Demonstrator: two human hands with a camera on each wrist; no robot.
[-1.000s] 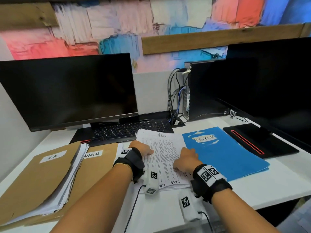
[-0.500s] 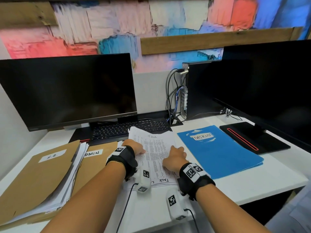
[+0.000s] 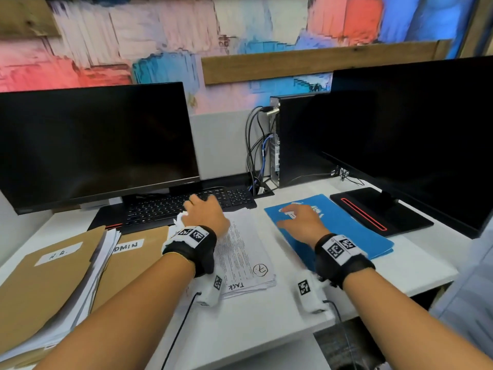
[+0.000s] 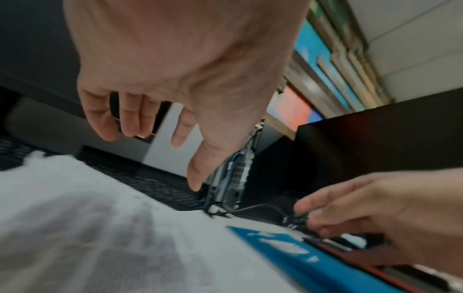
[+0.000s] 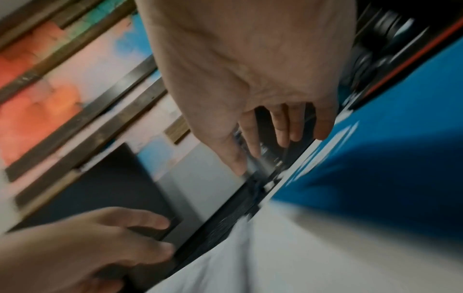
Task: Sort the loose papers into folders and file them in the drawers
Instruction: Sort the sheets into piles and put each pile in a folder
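A white counter (image 3: 266, 324) stands against a wall painted in red, pink and blue patches (image 3: 160, 41), crossed by wooden planks (image 3: 320, 64). 2 dark monitors (image 3: 96, 145) stand on it beside a black computer tower (image 3: 296, 140).

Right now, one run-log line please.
left hand open over task papers | right hand open over blue folder | nothing filed

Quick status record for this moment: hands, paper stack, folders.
left hand: open, over the far end of the paper stack, at the keyboard
right hand: open, fingers spread over the blue folder label
paper stack: loose on desk, marked TASK
blue folder: closed, right of stack
brown folders: left, labelled H.R. and ADMIN
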